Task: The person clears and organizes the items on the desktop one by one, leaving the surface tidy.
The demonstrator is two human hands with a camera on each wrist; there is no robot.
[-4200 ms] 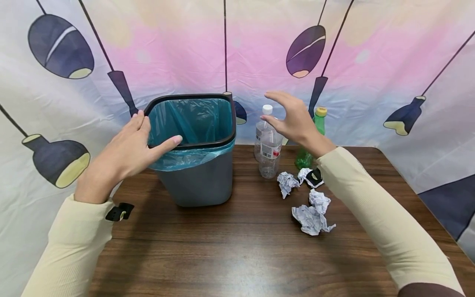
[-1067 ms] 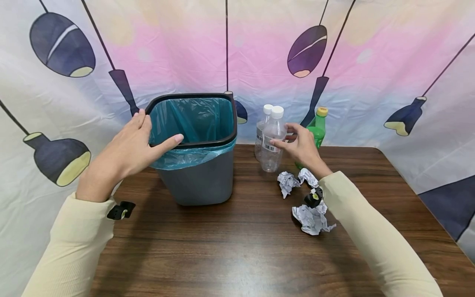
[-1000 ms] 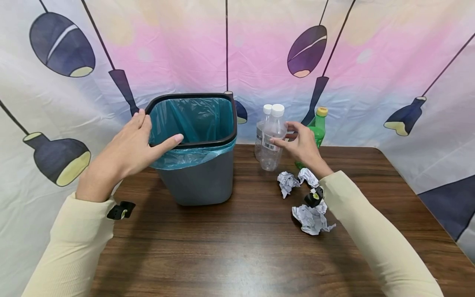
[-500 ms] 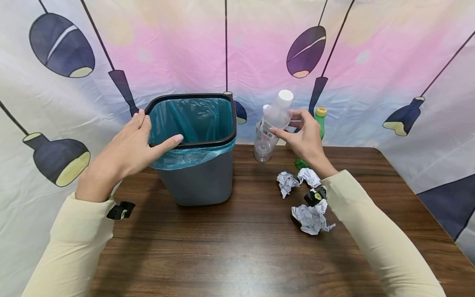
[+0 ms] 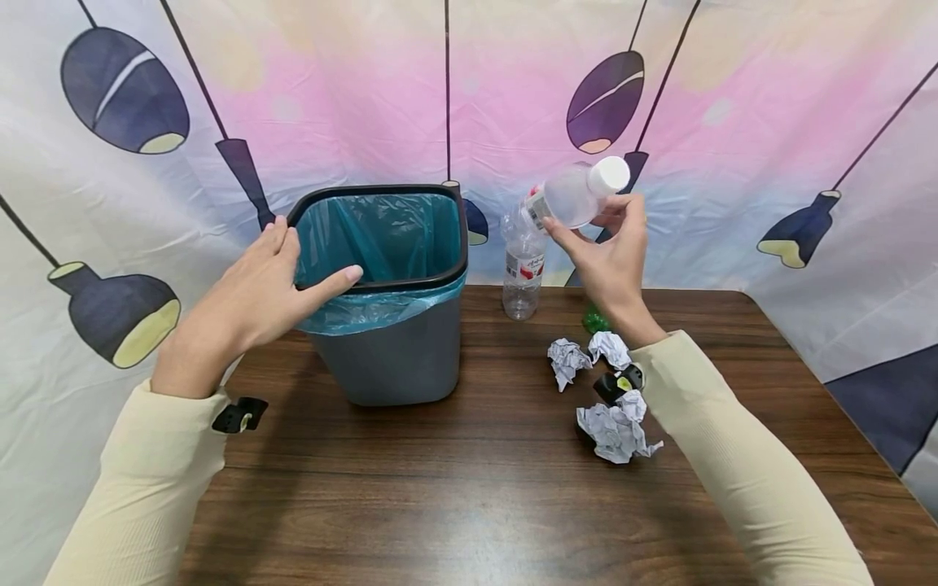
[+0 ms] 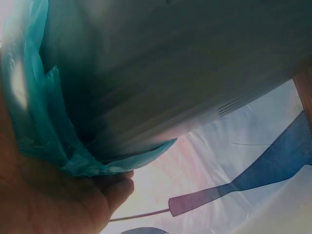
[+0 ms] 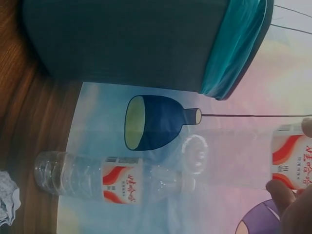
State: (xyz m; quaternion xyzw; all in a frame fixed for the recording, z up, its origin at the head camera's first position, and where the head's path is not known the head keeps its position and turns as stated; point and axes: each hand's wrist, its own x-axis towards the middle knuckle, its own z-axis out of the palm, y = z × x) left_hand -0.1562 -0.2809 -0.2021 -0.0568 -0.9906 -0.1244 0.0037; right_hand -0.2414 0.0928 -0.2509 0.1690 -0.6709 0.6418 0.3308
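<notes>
R hand (image 5: pixel 614 252) pinches a clear plastic water btl (image 5: pixel 575 198) mid-air over the wood-grain table (image 5: pixel 469 496), to the R of the trash bin (image 5: pixel 396 358). L hand (image 5: pixel 245 297) is spread at the bin's L side, thumb over the black rim (image 5: pixel 366 286), not curled round anything.

Head cam gives the held btl's white cap (image 5: pixel 610 175), out of frame in R wrist cam; that one instead shows the round base (image 7: pixel 195 154) & most of the red/white label (image 7: pixel 292 158). It also shows the cap of the standing water btl (image 5: pixel 523 277), hidden in head view. L wrist cam alone has vent slots (image 6: pixel 246 101) on the bin wall, w/ fingers by the teal liner (image 6: pixel 63 131).

Held btl's long axis: diagonal in head view, cap upper R, base lower L, overlapping standing btl's top; can't tell if touching.
</notes>
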